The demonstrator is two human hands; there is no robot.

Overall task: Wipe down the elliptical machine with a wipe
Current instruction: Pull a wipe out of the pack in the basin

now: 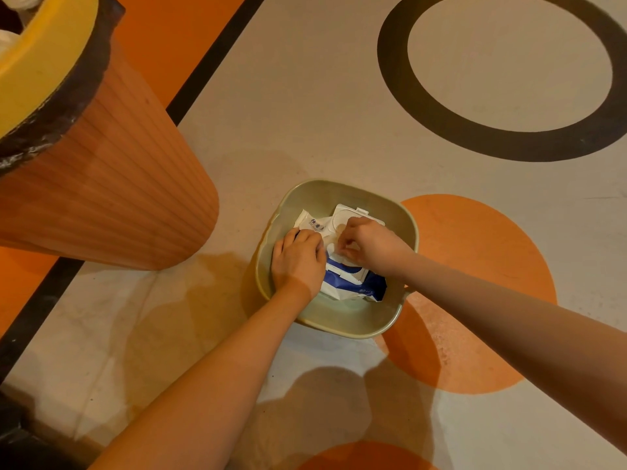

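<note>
Head view, one blue-white wet wipe pack (353, 283) in one green basin (339, 322) on floor, flip lid (353, 217) open, "80" legible, right hand (368, 244) pinching one wipe (330, 247) at opening, left hand (298, 261) curled, pressing pack down, one orange ribbed bin (112, 184) left.

Basin (400, 228) is open at top; access from above is partly blocked by both hands (298, 262) (369, 245) over the wipes pack (353, 286). Floor (305, 113) beyond and to right is left open. Left side is crowded by tall orange bin (112, 184), near basin but not touching.
</note>
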